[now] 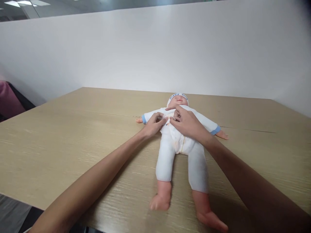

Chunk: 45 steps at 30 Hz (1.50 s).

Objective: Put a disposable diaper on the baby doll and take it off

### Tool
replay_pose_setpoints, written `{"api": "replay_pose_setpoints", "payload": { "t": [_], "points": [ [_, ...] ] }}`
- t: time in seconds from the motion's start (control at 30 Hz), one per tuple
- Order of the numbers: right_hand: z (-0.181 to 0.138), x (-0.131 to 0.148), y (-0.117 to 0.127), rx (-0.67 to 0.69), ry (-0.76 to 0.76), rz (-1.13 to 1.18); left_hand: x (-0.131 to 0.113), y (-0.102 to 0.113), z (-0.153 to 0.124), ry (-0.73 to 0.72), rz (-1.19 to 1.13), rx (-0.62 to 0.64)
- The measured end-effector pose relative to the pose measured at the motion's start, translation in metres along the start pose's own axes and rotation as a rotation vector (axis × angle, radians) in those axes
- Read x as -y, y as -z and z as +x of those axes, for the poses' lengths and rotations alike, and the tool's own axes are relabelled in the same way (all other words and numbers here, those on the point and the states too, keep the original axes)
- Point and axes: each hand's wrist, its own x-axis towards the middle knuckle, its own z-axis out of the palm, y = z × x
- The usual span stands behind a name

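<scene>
On the middle of the table [73, 142], a baby doll [181, 142] is lying on its back with its head pointing away from the person and its bare feet pointing toward them. It is wearing a white romper [170, 155] with blue cuffs and a white cap [178, 96] with dark lettering. Both arms of the doll are spreading out to the sides and both legs are lying straight and slightly apart.

Both hands are meeting at the doll's chest, just below the chin. The left hand [154, 124] is pinching the edge of the romper front between thumb and fingertips, while the right hand [186, 121] is resting over the chest with its fingers curling in and gripping the other edge of the cloth at the same spot. Whether a snap or button is sitting between the fingers is too small to tell.

As a judgement, the work on the front closure seems to be somewhere at the top end: the romper is already covering the legs, arms and belly, and only the part near the neck is being handled. The seam lower down appears closed, though it is hard to be sure.

Behind the table a plain white partition [155, 51] is standing, and something pink [8, 98] is showing at the far left edge
</scene>
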Motion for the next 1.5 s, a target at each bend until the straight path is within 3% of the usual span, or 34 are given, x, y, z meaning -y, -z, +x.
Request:
{"api": "replay_pose_setpoints", "payload": {
  "t": [0.2, 0.3, 0.4, 0.47, 0.53, 0.6, 0.67, 0.8, 0.93, 1.17, 1.5],
  "points": [
    [0.005, -0.008, -0.007, -0.184, 0.061, 0.071, 0.006, -0.001, 0.005, 0.013, -0.016, 0.003],
    [-0.002, -0.001, -0.002, -0.294, 0.077, 0.098, -0.001, -0.007, -0.006, -0.014, 0.157, -0.197],
    [-0.031, 0.015, 0.012, -0.378, 0.116, 0.099, -0.022, -0.016, -0.034, -0.190, 0.368, -0.355],
    [-0.062, 0.025, 0.022, -0.300, 0.175, 0.114, -0.039, -0.022, -0.060, -0.333, 0.443, -0.268],
    [-0.097, 0.027, 0.030, -0.118, 0.237, 0.130, -0.053, -0.027, -0.085, -0.410, 0.511, -0.026],
    [-0.126, 0.020, 0.032, 0.076, 0.267, 0.111, -0.059, -0.029, -0.103, -0.413, 0.641, 0.234],
    [-0.145, 0.006, 0.030, 0.163, 0.256, 0.052, -0.057, -0.029, -0.112, -0.378, 0.771, 0.340],
    [-0.152, -0.019, 0.024, 0.085, 0.144, -0.087, -0.046, -0.033, -0.112, -0.245, 0.786, 0.172],
    [-0.145, -0.021, 0.014, -0.043, 0.091, -0.218, -0.043, -0.040, -0.104, -0.157, 0.819, 0.053],
    [-0.145, -0.016, -0.004, -0.088, 0.069, -0.304, -0.036, -0.043, -0.099, -0.199, 0.831, 0.073],
    [-0.147, -0.011, -0.002, -0.016, 0.105, -0.186, -0.037, -0.040, -0.101, -0.252, 0.712, 0.090]
  ]
}}
